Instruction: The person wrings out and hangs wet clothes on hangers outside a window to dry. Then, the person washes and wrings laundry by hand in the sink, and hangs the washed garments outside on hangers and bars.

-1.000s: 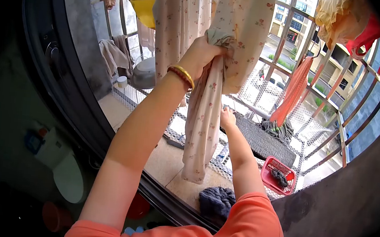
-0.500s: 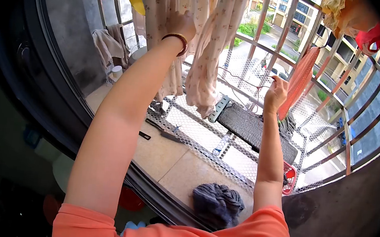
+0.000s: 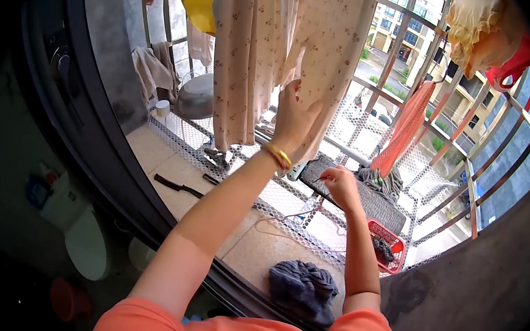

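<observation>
A floral cream curtain-like cloth (image 3: pixel 250 55) hangs in long folds in front of me. My left hand (image 3: pixel 295 120) is raised against its right-hand panel, thumb and fingers apart, holding nothing; whether it touches the cloth I cannot tell. Lower right, my right hand (image 3: pixel 341 187) is closed in a pinch on a thin wire clothes hanger (image 3: pixel 285 217), whose loop dangles over the mesh floor. Part of the hanger is blurred against the mesh. Behind the right hand lies a dark textured board (image 3: pixel 379 209).
A dark grey bundled cloth (image 3: pixel 303 287) lies on the ledge near me. A red basket (image 3: pixel 402 252) stands at right, below an orange net cloth (image 3: pixel 403 131). Metal bars enclose the balcony. A knife-like dark tool (image 3: pixel 177 185), a metal basin (image 3: pixel 196 97) and a yellow basin (image 3: pixel 198 2) are at left.
My right hand has come down and left with the hanger, which now hangs clear of the cloth. My left hand has let go of the cloth and moved right and down; the cloth hangs more spread.
</observation>
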A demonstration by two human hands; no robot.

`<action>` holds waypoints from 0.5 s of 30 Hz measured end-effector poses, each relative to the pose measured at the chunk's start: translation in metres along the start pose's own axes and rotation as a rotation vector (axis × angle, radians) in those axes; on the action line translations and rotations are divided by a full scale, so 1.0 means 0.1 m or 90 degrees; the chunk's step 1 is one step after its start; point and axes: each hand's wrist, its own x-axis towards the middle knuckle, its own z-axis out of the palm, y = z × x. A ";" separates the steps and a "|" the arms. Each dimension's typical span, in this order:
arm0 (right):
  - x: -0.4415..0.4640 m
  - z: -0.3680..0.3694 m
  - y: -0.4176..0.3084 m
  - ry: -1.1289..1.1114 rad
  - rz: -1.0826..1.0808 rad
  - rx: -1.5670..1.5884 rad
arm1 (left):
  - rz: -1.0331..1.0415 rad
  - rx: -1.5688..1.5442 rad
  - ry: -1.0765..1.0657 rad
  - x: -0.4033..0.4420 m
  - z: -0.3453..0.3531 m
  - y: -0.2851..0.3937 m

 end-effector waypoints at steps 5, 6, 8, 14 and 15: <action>0.02 0.59 0.27 -0.230 -0.002 0.091 | -0.143 -0.043 -0.129 -0.12 0.05 -0.19; 0.06 0.59 0.23 -0.225 -0.039 0.078 | -0.057 0.013 -0.099 -0.10 -0.02 -0.17; 0.19 0.49 0.18 -0.209 0.005 0.044 | -0.060 0.028 -0.018 -0.07 -0.22 -0.13; 0.68 0.90 0.05 -0.163 0.083 0.226 | 0.109 -0.084 0.358 -0.05 -0.89 0.09; 0.55 0.89 -0.32 -0.364 -0.022 0.369 | 0.078 -0.051 0.381 -0.01 -0.94 0.02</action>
